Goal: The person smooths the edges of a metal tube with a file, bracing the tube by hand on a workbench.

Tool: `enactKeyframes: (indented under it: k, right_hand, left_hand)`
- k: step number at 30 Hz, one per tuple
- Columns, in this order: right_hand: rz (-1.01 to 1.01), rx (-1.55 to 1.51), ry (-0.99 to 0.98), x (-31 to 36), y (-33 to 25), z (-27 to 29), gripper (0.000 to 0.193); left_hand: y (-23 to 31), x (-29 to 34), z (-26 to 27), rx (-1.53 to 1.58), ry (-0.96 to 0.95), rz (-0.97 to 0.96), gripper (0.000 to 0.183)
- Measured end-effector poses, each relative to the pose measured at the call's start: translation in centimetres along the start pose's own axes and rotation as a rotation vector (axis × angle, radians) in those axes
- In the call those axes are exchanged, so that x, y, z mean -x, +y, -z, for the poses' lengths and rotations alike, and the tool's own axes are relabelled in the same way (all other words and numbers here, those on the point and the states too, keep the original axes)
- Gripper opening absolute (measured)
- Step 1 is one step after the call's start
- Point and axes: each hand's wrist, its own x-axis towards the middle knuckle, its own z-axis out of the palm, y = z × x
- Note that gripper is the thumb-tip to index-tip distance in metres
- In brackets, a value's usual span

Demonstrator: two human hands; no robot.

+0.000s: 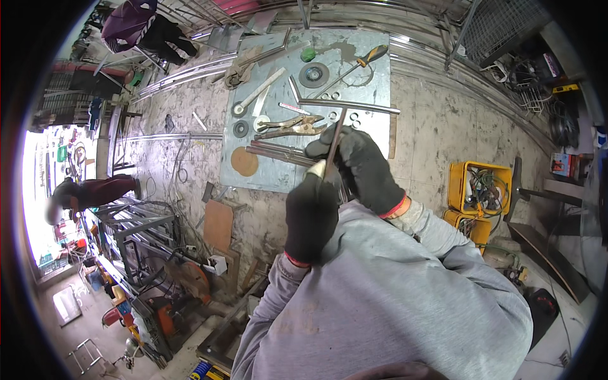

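I hold a thin, brownish metal rod (337,137) upright in front of my chest, at the near edge of a grey metal sheet (266,180). My left hand (310,218), in a black glove, is closed at the rod's lower part; a pale spot shows at its fingertips. Closed around the rod higher up is my gloved right hand (367,168). Just beyond the hands lie several brown metal bars (275,151) and a pair of locking pliers (297,126). An angled shiny tube (348,103) and small metal rings (354,120) sit farther off.
On the sheet are a grinding disc (313,75), a screwdriver (373,56), a green ball-like thing (308,54) and a round brown disc (244,162). Yellow crates (479,166) with cables stand at right. Long tubes lie behind. Two people (95,192) (130,26) are at left.
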Motion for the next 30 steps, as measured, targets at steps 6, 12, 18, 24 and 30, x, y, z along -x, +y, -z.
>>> enactKeyframes:
  k: [6,12,18,24,30]
  right_hand:
    - [-0.001,0.251,-0.051,1.0,0.3,-0.3,0.059]
    - [-0.059,-0.046,-0.002,0.2,-0.8,-0.9,0.059]
    - [-0.001,0.171,-0.029,0.2,0.1,-0.7,0.057]
    - [-0.019,0.114,0.002,0.7,-0.3,-1.3,0.063]
    - [0.027,0.173,-0.043,0.5,-0.2,-0.9,0.063]
  left_hand:
    - [0.2,-0.7,0.0,0.122,0.057,0.062,0.013]
    - [0.1,-0.3,-0.4,0.038,0.059,0.039,0.011]
    - [0.8,-1.1,0.4,0.182,0.055,0.155,0.019]
    - [0.7,-1.1,0.5,0.243,0.059,0.241,0.006]
    - [0.8,-0.5,-0.2,0.198,0.092,0.174,0.016]
